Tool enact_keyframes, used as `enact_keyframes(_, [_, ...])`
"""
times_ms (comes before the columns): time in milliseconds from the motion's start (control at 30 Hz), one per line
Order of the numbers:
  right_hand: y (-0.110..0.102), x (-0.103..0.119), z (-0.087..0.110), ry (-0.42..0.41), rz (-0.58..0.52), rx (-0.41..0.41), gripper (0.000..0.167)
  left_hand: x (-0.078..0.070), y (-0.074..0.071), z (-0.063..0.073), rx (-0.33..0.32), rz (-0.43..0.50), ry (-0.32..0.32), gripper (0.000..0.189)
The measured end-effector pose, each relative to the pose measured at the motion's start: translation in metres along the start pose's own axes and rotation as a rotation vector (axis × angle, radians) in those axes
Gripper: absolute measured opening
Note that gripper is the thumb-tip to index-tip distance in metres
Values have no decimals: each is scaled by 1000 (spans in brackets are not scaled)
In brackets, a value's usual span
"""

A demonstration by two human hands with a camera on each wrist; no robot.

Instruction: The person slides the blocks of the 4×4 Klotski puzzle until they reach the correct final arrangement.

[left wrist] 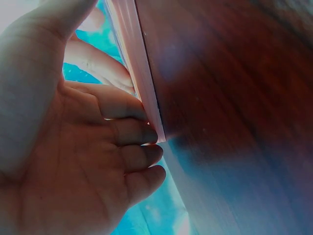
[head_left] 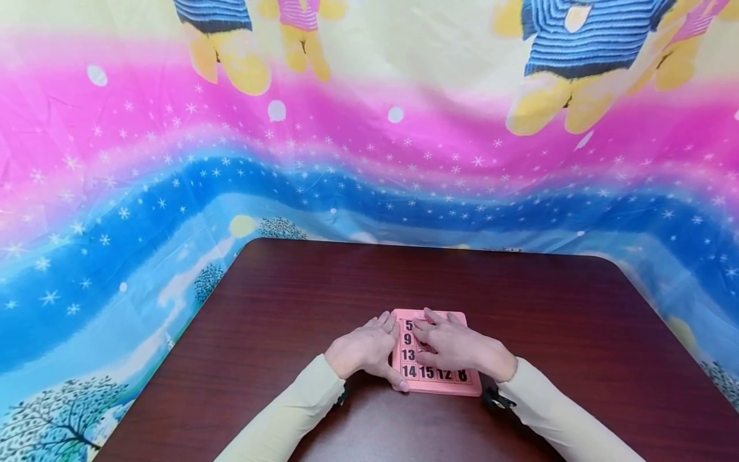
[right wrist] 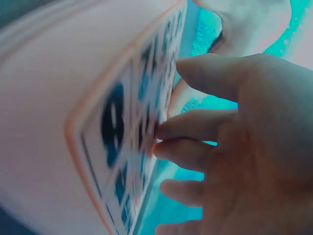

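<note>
A pink number slide puzzle lies flat on the dark wooden table. Black numbers such as 5, 9, 13, 14 and 15 show on its tiles; others are covered. Along the puzzle's left edge rests my left hand, with the thumb at the near left corner. In the left wrist view its fingertips lie by the puzzle's side edge. My right hand reaches over the tiles from the right, fingers spread. In the right wrist view, middle fingertips touch or nearly touch the numbered face.
Behind the table and at both sides hangs a patterned cloth in pink, blue and cream. The table's far edge meets this cloth. A dark strap sits at the right wrist.
</note>
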State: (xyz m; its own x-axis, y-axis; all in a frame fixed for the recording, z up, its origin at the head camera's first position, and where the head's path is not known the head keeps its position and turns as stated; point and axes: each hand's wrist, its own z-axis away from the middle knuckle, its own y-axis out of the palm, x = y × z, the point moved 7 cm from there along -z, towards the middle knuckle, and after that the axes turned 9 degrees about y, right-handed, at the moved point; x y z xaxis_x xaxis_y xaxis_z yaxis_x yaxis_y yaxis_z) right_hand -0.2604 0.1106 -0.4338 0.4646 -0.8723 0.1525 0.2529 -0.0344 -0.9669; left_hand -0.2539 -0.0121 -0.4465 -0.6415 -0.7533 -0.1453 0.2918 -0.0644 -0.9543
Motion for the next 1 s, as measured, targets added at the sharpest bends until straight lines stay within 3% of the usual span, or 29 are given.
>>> enact_keyframes(367, [1, 0, 1, -14, -36, 14, 60, 0, 1, 0, -1, -5, -1, 126])
enact_keyframes(600, [-7, -18, 12, 15, -40, -30, 60, 0, 1, -1, -4, 4, -3, 126])
enact_keyframes(1000, [1, -42, 27, 51, -47, 0, 59, 0, 1, -1, -10, -12, 0, 126])
